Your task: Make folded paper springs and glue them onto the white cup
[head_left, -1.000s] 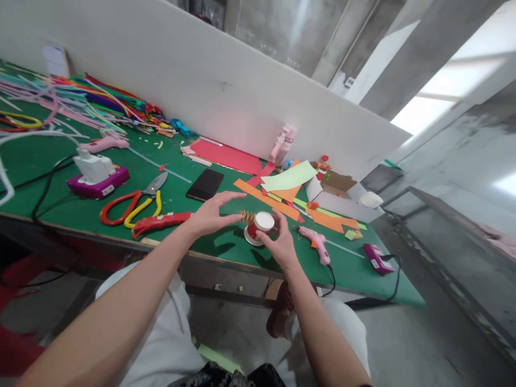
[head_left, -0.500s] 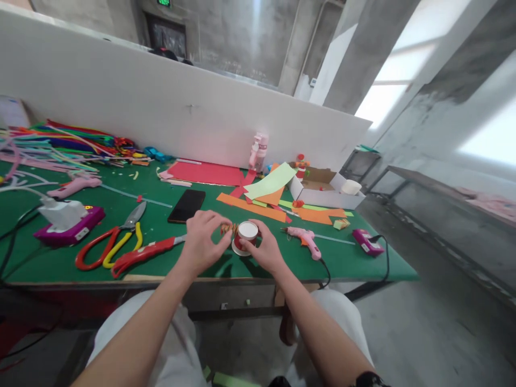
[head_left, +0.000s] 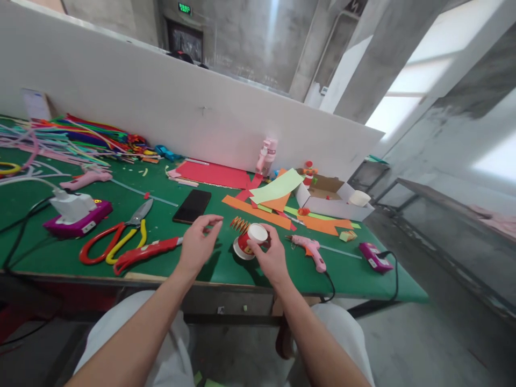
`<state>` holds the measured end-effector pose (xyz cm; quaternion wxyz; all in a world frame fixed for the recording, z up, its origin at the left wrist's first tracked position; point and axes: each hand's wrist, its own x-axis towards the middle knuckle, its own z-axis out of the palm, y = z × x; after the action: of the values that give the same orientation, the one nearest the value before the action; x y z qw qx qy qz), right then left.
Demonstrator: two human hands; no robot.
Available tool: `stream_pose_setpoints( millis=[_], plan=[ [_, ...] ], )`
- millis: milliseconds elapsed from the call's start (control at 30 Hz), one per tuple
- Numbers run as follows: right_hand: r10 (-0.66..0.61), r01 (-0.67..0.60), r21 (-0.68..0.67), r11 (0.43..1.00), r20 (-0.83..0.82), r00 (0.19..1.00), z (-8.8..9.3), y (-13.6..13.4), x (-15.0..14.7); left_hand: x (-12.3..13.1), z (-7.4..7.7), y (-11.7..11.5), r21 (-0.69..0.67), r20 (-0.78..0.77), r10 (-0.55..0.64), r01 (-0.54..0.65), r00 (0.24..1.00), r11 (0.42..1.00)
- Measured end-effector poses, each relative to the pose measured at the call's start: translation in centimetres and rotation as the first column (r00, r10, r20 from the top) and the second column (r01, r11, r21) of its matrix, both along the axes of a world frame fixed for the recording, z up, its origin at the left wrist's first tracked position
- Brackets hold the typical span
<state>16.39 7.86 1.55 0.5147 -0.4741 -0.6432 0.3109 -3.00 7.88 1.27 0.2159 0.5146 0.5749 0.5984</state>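
My right hand holds a small red paper cup from its right side, thumb in front. A white round face shows on the cup's upper end and a white rim at its lower end; the cup leans a little. From its upper left side sticks out a folded orange and yellow paper spring. My left hand is a short way left of the spring, thumb and fingers apart, with nothing in it. On the right lies a pink glue gun, not touched by either hand.
Red and yellow-handled scissors, a red-handled tool and a black phone lie to the left. Behind are orange paper strips and a white open box. A power cord trails from the purple socket block.
My left hand has let go of the paper spring and moved left, away from it. The cup now leans in my right hand, and the spring is fully in sight.
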Motion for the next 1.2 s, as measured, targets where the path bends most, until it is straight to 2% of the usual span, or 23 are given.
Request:
stream_pose_setpoints(
  millis=[167, 333, 667, 867, 1200],
  plan=[
    [0.011, -0.011, -0.025, 1.000, 0.019, 1.000, 0.1, -0.4, -0.7, 1.4, -0.1, -0.3, -0.005, 0.077, -0.140, 0.141, 0.987, 0.990],
    [0.032, -0.033, -0.040, 0.999, -0.021, 0.999, -0.4, -0.4, -1.1, 1.7, -0.3, -0.6, 0.019, 0.023, -0.202, 0.201, 0.979, 0.979],
    [-0.012, 0.013, -0.017, 1.000, 0.100, 0.995, 0.0, -0.8, -1.3, 2.3, -0.3, -1.3, 0.120, -0.105, -0.232, 0.244, 0.967, 0.962],
    [-0.039, 0.036, 0.015, 0.999, 0.183, 0.982, 0.3, -0.8, -1.2, 2.4, -0.6, -1.3, 0.120, -0.113, -0.246, 0.259, 0.963, 0.958],
    [-0.022, 0.014, 0.043, 0.999, 0.184, 0.983, 0.4, -0.9, -1.0, 2.3, -0.3, -1.4, 0.068, -0.084, -0.275, 0.281, 0.958, 0.957]
  ],
)
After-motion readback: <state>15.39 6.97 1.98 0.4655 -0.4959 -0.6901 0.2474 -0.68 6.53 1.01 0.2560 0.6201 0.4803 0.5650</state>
